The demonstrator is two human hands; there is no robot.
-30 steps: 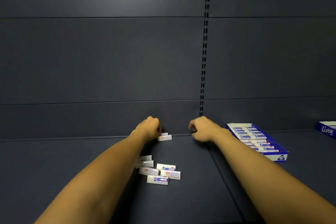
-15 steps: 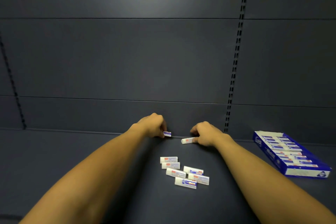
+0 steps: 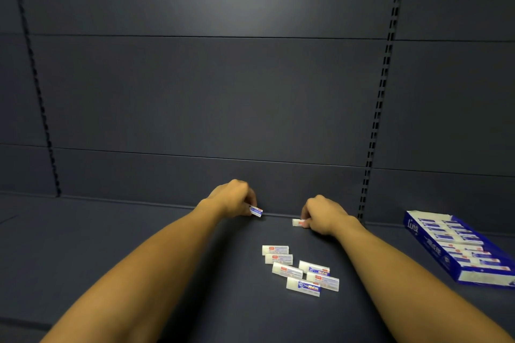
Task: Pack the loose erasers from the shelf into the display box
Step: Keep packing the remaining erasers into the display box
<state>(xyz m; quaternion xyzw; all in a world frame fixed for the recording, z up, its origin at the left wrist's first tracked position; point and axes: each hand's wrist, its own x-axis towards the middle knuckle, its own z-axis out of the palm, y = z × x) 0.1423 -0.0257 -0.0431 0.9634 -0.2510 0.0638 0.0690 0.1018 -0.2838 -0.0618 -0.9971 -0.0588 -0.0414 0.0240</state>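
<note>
The left hand has its fingers curled around one eraser at the back of the shelf. The right hand pinches another eraser that rests low on the shelf. Closer in, a little pile of six erasers lies loose. The blue box sits far off to the right and looks mostly full. So I think eight erasers are left to pack.

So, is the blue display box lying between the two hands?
No, the display box lies far to the right of both the left hand and the right hand, near the picture's edge.
</note>
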